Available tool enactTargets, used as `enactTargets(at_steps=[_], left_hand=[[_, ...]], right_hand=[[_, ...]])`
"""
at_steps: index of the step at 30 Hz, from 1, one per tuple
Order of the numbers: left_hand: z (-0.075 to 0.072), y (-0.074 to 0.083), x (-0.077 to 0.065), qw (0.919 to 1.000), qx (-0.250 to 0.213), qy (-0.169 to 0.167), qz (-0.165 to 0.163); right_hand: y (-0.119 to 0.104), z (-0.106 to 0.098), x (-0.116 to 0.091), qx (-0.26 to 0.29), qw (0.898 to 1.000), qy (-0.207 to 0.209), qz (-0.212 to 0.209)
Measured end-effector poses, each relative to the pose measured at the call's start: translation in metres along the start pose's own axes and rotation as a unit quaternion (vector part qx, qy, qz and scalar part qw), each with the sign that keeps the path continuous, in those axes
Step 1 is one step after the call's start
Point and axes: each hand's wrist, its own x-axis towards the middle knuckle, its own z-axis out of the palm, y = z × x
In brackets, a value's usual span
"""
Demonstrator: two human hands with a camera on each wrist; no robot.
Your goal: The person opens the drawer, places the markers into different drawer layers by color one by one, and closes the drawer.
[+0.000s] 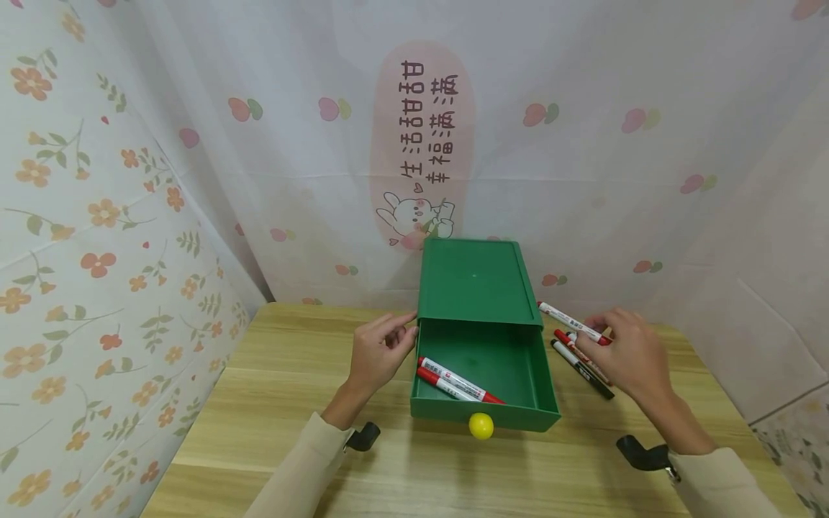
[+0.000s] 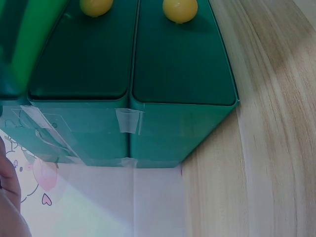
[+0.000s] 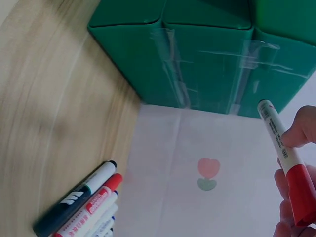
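Observation:
A green drawer cabinet (image 1: 478, 280) has its top drawer (image 1: 482, 363) pulled out, a yellow knob (image 1: 481, 426) on its front. Two red-and-white markers (image 1: 461, 380) lie inside that drawer, against its front left. My left hand (image 1: 382, 352) is at the cabinet's left side, index fingertip touching near the top edge; in the left wrist view only part of the left hand (image 2: 11, 197) shows. To the right of the cabinet, my right hand (image 1: 624, 349) pinches a marker (image 3: 279, 133) with a white barrel and red cap between thumb and fingers, raised above the other markers.
Several markers (image 3: 81, 205) with black, red and blue ends lie on the wooden table (image 1: 259, 417) right of the cabinet. Two lower drawers (image 2: 182, 64) are closed, tape joining the stacked boxes. A printed curtain (image 1: 291, 180) hangs close behind.

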Motion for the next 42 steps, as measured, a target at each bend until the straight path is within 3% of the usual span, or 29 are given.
enactTargets(at_steps=[16, 29, 42], left_hand=[[0.001, -0.001, 0.001, 0.9999, -0.013, -0.001, 0.001], [0.0, 0.0, 0.001, 0.9999, -0.015, -0.002, -0.004], [0.0, 0.001, 0.0, 0.9999, -0.005, -0.004, -0.01]], right_hand=[[-0.013, -0.016, 0.015, -0.007, 1.0, 0.014, -0.022], [-0.036, -0.032, 0.022, -0.007, 0.999, 0.033, -0.043], [-0.072, -0.041, 0.025, 0.002, 0.994, 0.047, -0.102]])
